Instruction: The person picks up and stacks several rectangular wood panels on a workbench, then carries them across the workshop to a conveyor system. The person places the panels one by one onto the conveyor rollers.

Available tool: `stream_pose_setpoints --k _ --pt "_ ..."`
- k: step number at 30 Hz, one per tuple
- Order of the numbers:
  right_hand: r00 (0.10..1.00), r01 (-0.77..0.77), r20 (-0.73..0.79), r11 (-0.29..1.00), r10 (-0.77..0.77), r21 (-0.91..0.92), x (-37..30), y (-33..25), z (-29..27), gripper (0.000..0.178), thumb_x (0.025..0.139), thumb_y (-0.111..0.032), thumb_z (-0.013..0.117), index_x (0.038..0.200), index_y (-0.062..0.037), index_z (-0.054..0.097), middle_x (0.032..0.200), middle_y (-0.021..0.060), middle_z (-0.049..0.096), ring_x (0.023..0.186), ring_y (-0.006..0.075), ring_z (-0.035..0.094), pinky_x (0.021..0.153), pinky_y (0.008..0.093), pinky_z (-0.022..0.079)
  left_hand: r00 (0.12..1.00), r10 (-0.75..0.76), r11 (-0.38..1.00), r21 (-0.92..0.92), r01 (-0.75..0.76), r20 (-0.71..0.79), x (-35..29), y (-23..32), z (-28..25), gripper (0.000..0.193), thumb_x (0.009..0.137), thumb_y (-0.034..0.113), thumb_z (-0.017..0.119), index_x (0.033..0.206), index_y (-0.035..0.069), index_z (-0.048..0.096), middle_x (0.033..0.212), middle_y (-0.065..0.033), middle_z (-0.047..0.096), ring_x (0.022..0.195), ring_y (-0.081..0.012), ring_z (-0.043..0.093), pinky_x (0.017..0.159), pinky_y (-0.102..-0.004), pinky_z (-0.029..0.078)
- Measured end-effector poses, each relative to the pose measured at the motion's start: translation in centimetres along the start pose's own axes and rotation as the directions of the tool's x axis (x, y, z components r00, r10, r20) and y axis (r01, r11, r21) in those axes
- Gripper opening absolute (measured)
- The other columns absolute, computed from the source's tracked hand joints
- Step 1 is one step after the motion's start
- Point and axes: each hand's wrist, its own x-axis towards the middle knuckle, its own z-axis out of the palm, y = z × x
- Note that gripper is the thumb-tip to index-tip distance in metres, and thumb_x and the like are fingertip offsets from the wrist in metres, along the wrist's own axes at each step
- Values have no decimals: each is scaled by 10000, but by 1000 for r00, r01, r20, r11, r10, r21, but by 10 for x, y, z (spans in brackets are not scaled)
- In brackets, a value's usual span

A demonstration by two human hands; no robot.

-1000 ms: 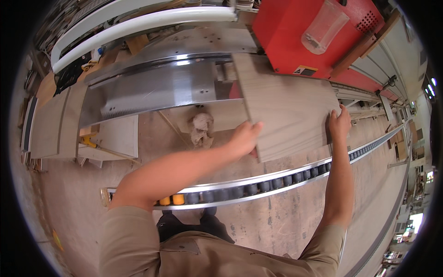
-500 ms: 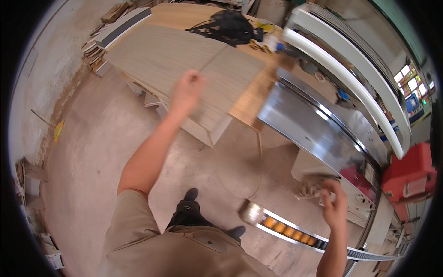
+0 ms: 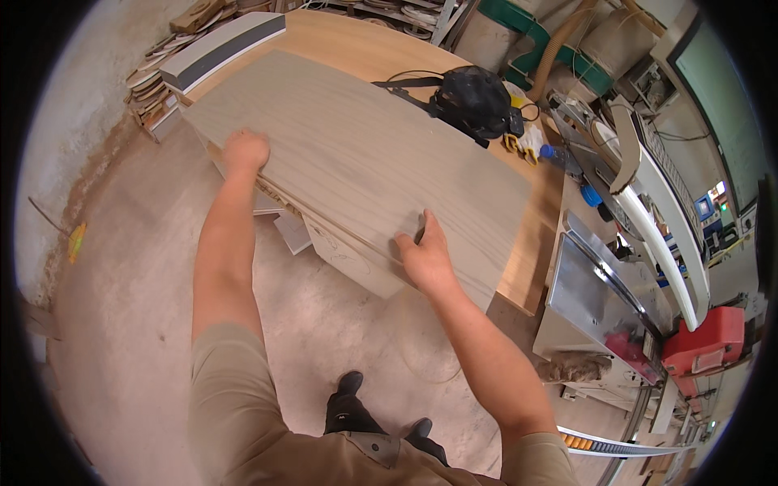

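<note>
A large grey-brown wood-grain board lies on the light wooden table top, its near long edge facing me. My left hand is closed at that edge, toward the board's left end. A thin edging strip runs from this hand along the near edge toward my right hand, and a pale loop hangs below; the left fingers appear closed on it, though they hide the grip. My right hand rests on the board by the near edge, thumb and fingers apart.
Beyond the board are a black bag, yellow-handled scissors and a bottle with a blue cap. A metal-topped machine with a red part stands on the right. Wood offcuts are stacked against the left wall.
My view has turned toward the board. My left hand has gone left to the near edge. My right hand has come from beside the machine onto the board. The strip now runs along the edge.
</note>
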Motion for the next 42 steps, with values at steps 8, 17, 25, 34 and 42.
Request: stream_pose_setpoints --k 8,17,25,34,42 --pt "964 -215 -148 975 221 55 -52 41 -22 684 877 -285 618 1409 59 359 1408 298 420 1322 364 423 1103 397 349 860 251 930 -358 -86 444 -55 -95 17 507 1009 443 425 807 35 647 706 -134 623 701 -242 612 641 -447 493" --pt "928 -313 -98 896 359 315 -118 28 -99 567 882 -271 629 1287 72 430 1313 319 469 1233 409 475 1007 434 426 663 485 708 -701 86 570 -219 -88 -70 577 988 464 471 1342 11 517 1323 -180 558 1210 -237 537 1051 -340 392" --pt "977 -137 -155 987 149 84 -210 61 -132 540 898 -404 620 1128 76 527 1067 266 630 1010 425 611 858 477 494 872 270 809 -587 23 407 -301 -110 -115 594 949 472 545 1409 102 479 1405 -192 493 1310 -215 463 1111 -318 328" --pt "775 -445 -418 879 474 172 -351 170 -334 576 960 -468 545 1068 98 566 984 291 646 939 357 650 797 421 501 798 588 655 -658 -371 135 -421 38 -126 466 1010 328 470 1304 -23 556 1268 -163 590 1203 -248 521 1065 -368 364" --pt "738 -477 -368 823 565 307 -380 364 -438 562 985 -442 516 1106 104 579 993 209 658 909 242 616 812 346 492 514 791 437 -894 -94 332 -519 252 -75 525 1006 404 493 1125 -92 619 1060 -73 653 1032 -147 548 956 -283 395"
